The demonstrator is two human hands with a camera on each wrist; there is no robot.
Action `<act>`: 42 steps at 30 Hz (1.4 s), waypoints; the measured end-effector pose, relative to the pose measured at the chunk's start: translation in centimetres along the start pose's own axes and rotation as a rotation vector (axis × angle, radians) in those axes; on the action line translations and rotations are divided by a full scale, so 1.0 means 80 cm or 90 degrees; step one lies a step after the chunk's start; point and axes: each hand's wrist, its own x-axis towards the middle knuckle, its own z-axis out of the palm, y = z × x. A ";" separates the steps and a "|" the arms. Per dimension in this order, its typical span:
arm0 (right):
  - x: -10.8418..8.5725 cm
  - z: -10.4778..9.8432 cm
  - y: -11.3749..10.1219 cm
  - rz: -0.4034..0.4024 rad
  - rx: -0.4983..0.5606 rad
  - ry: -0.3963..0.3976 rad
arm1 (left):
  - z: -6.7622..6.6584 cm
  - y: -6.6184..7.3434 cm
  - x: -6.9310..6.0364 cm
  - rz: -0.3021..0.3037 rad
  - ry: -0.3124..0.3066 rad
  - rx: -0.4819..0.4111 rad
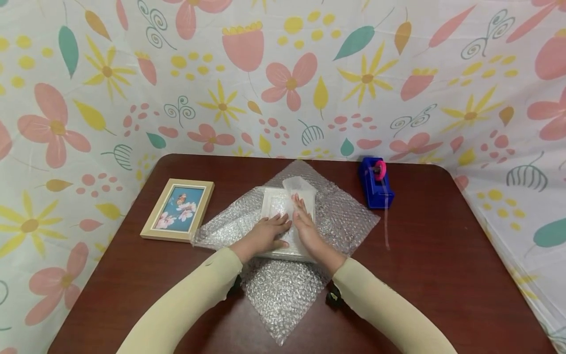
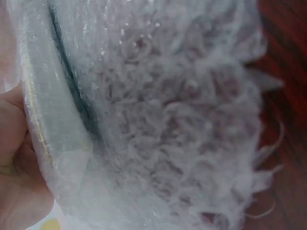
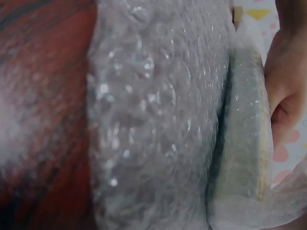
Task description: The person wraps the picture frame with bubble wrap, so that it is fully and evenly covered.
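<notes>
A whitish, frame-like rectangular object lies on a sheet of bubble wrap, with part of the wrap folded over it. My left hand rests on its left part, palm down with fingers extended. My right hand touches the right part, turned on edge with straight fingers, near a raised flap of wrap. Close up in the left wrist view, the object's side edge shows through the plastic beside my palm. The right wrist view shows the other end of that edge under the wrap.
On the table, a light wood picture frame with a flower and butterfly picture lies at left, touching the wrap's left corner. A blue tape dispenser stands at back right, a clear tape strip hanging from it. Floral cloth hangs behind.
</notes>
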 end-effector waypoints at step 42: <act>0.021 -0.005 -0.013 0.142 -0.174 -0.206 | 0.005 0.000 -0.001 0.025 0.033 0.015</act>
